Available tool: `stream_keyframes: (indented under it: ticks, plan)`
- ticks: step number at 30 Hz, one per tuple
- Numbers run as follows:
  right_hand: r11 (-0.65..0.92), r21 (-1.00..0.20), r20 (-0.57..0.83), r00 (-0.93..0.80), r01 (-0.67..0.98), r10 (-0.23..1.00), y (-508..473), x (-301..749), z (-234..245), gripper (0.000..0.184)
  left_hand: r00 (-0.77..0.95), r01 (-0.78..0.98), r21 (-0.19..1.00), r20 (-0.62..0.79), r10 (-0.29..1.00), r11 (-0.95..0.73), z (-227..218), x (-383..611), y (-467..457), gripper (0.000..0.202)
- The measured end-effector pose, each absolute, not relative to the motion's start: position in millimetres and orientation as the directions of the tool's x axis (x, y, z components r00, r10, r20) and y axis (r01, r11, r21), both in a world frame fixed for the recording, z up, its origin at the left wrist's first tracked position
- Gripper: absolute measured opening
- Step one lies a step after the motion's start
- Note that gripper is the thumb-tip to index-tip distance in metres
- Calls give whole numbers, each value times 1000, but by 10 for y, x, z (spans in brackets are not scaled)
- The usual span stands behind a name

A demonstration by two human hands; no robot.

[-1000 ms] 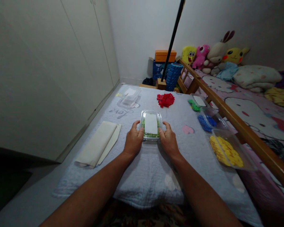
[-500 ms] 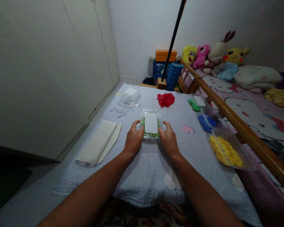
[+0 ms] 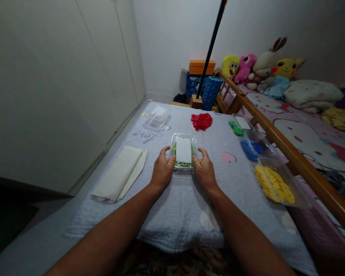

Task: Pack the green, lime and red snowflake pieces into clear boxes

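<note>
A clear plastic container (image 3: 184, 166) with a white label on its lid and small light-green pieces inside is at the middle of the cloth-covered table (image 3: 178, 207). My left hand (image 3: 163, 167) grips its left side, thumb on the lid's near corner and fingers around the edge. On the opposite side my right hand (image 3: 204, 168) holds it the same way. The lid lies over the container; whether it is fully pressed down I cannot tell. Beyond it is a heap of small red pieces (image 3: 201, 121).
Left of my hands lies a folded off-white cloth (image 3: 119, 174). Empty clear containers (image 3: 158, 117) stand at the back left. Along the right edge are containers with green pieces (image 3: 236, 128), blue pieces (image 3: 250, 149) and yellow pieces (image 3: 273, 183), beside a wooden bed rail (image 3: 293, 153).
</note>
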State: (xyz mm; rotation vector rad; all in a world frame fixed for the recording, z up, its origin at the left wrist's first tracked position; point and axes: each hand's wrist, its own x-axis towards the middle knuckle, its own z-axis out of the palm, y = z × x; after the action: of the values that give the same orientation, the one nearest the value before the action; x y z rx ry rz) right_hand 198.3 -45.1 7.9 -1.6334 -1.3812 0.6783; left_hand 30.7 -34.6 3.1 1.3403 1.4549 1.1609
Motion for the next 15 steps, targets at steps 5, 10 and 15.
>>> stream_keyframes:
  ticks: [5,10,15]
  plan:
    - [12,-870,156,252,494,955,-420,2047,66,59,-30,151,988,-8,1000,12,60,336,-369,55]
    - [-4,-845,188,303,535,934,-333,2252,82,63,47,157,988,2,999,-9,46,374,-363,64]
    - [-60,-796,224,385,603,895,-220,2563,100,61,89,186,982,15,996,-31,2,366,-345,65]
